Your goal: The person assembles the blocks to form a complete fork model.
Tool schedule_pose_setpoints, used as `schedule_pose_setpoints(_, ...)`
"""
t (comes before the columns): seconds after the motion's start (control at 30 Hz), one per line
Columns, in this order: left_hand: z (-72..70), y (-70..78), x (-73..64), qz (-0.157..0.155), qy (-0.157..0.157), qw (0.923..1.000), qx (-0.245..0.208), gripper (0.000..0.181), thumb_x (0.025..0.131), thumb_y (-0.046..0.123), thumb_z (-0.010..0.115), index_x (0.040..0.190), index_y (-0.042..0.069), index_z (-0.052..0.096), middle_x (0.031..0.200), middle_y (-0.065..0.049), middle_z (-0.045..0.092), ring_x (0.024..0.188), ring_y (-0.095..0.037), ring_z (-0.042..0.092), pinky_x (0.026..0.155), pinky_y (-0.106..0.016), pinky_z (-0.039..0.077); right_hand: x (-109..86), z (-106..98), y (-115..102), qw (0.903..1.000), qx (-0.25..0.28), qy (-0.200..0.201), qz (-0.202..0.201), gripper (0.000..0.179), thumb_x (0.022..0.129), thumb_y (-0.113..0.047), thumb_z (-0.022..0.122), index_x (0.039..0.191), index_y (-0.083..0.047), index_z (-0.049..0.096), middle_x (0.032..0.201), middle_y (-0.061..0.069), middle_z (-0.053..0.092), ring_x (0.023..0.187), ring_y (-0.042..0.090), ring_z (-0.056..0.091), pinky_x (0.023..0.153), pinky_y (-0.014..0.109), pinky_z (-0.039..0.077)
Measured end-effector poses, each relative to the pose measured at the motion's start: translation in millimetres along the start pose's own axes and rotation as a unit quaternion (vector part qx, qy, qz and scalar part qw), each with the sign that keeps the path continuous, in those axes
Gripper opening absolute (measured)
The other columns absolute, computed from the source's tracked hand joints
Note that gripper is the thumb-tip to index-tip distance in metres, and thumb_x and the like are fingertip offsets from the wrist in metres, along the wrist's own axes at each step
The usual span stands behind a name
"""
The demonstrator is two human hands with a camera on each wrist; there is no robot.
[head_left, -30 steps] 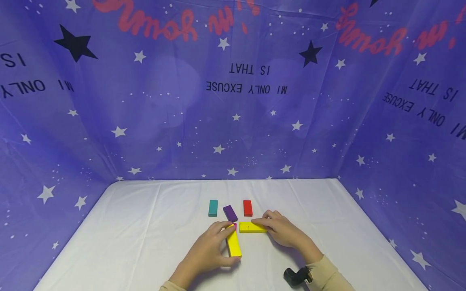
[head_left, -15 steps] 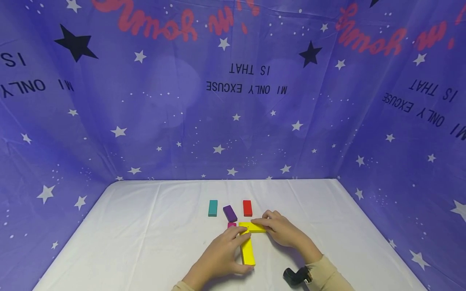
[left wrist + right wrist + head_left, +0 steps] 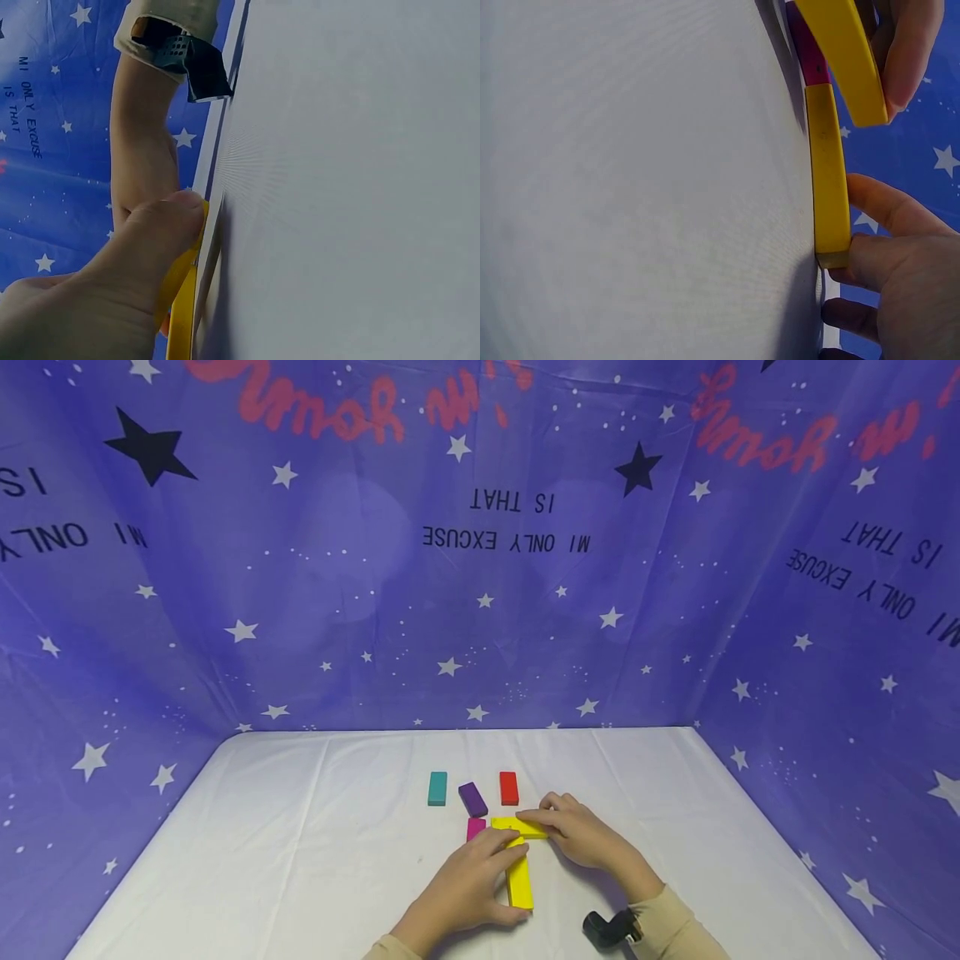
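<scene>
My left hand (image 3: 468,885) grips a long yellow block (image 3: 519,885) between thumb and fingertips. In the right wrist view this held block (image 3: 847,64) is tilted and raised off the table. A second yellow block (image 3: 532,832) lies flat on the cloth, crosswise beyond the held one. Its right end is pinched by my right hand (image 3: 581,837), the index finger along its top. Against the lying block's left end sits a magenta block (image 3: 808,45), partly hidden by the left fingers in the head view. The left wrist view shows the thumb pressed on yellow.
Behind the hands lie a purple block (image 3: 472,799), set at a slant, a teal block (image 3: 437,788) and a red block (image 3: 508,788). A white cloth (image 3: 300,860) covers the table, with purple starry curtains (image 3: 480,635) around it. A black device (image 3: 609,930) sits at the right wrist.
My left hand has carried its yellow block rightward and slightly nearer, from over the magenta block to before the lying yellow one. More of the magenta block shows. The right hand stays put.
</scene>
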State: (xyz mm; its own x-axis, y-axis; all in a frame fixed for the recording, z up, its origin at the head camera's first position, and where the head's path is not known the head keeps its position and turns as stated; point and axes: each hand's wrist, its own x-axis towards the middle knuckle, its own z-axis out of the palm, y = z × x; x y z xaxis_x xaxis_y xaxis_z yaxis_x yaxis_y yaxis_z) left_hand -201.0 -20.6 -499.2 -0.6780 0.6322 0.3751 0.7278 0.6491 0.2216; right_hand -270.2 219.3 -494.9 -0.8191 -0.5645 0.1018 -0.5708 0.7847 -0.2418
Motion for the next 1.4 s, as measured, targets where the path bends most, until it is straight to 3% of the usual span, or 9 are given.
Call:
schedule_pose_setpoints(0.33, 3.1, 0.9, 3.6, -0.031, -0.033, 0.9990, -0.002, 0.080, 0.074, 0.064, 0.075, 0.140, 0.021, 0.058, 0.143, 0.001, 0.054, 0.131, -0.016, 0.052, 0.109, -0.037, 0.048, 0.0, -1.3, -0.9, 0.9999, -0.002, 0.007, -0.008, 0.044, 0.099, -0.015, 0.058, 0.133, -0.042, 0.061, 0.104, -0.013, 0.054, 0.095, 0.006, 0.045, 0.085, 0.031, 0.047)
schedule_pose_setpoints(1.03, 6.7, -3.6, 6.4, -0.047, -0.028, 0.9983, -0.022, 0.082, 0.075, 0.060, 0.077, 0.141, 0.018, 0.056, 0.145, 0.001, 0.053, 0.132, -0.017, 0.051, 0.111, -0.038, 0.046, -0.2, 0.2, 0.4, 0.9998, 0.004, 0.016, -0.013, 0.046, 0.097, -0.014, 0.061, 0.132, -0.044, 0.061, 0.104, -0.012, 0.055, 0.095, 0.007, 0.045, 0.083, 0.030, 0.047)
schedule_pose_setpoints(1.4, 7.1, -6.0, 7.4, -0.040, -0.024, 0.9987, -0.023, 0.081, 0.074, 0.060, 0.078, 0.140, 0.018, 0.057, 0.144, 0.001, 0.054, 0.131, -0.016, 0.052, 0.110, -0.038, 0.048, -0.1, -2.4, -1.9, 0.9998, 0.011, 0.007, -0.015, 0.044, 0.098, -0.014, 0.061, 0.133, -0.041, 0.062, 0.104, -0.011, 0.055, 0.095, 0.008, 0.045, 0.083, 0.031, 0.047)
